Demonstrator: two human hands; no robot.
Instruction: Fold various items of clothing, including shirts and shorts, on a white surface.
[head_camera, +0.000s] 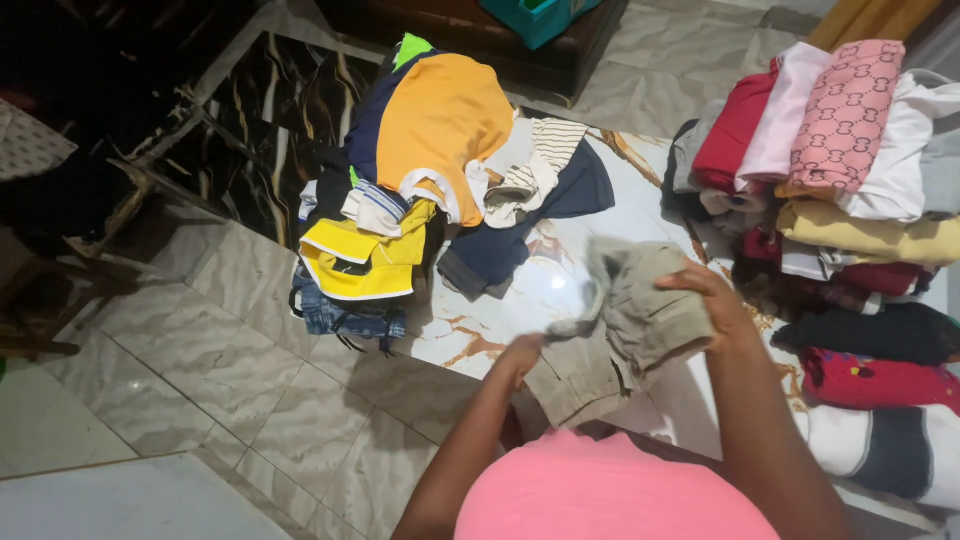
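Observation:
I hold a khaki-grey garment (630, 320), like small shorts, above a white marbled table (560, 285). My left hand (522, 355) grips its lower left edge. My right hand (705, 295) clasps the upper right part, which is folded over. The cloth hangs bunched between both hands, just in front of my pink top.
A pile of clothes (400, 190) with an orange and navy shirt lies at the table's far left, next to a striped top on navy cloth (540, 190). A stack of folded clothes (850, 200) fills the right side. A teal box (535, 15) stands beyond. Grey floor tiles (250, 400) lie left.

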